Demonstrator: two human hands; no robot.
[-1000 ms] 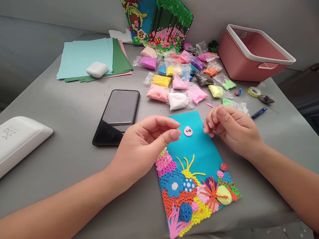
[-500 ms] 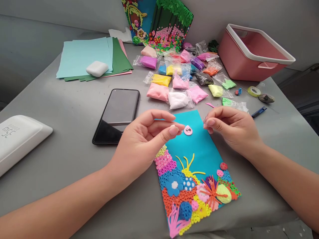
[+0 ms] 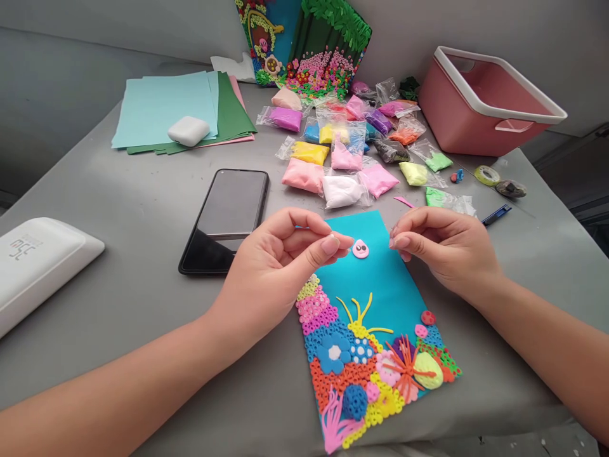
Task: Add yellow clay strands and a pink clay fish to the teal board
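Note:
My left hand [image 3: 295, 254] hovers over the upper left of a blue sheet [image 3: 375, 279], its thumb and forefinger pinched together. A tiny white speck shows at those fingertips, too small to name. Across from it, my right hand [image 3: 440, 251] is closed at the sheet's upper right edge, thumb against curled fingers; anything inside is hidden. Between the hands, a pink drop-shaped clay piece [image 3: 360, 249] with dark eyes lies on the sheet. Clay coral and flowers cover the lower part, among them a blue flower [image 3: 333, 353], yellow strands [image 3: 364, 311] and an orange spiky piece [image 3: 406, 365].
Several bags of coloured clay [image 3: 342, 190] lie beyond the sheet. A phone [image 3: 233, 203] and a white power bank [image 3: 47, 266] are leftward. Behind stand coloured papers [image 3: 162, 101] with a white case [image 3: 188, 131], a decorated panel [image 3: 323, 51] and a pink basket [image 3: 476, 114].
Both hands stay in nearly the same place, with the left fingertips shifting slightly. The whole view has moved a little. The clay pieces on the sheet look the same.

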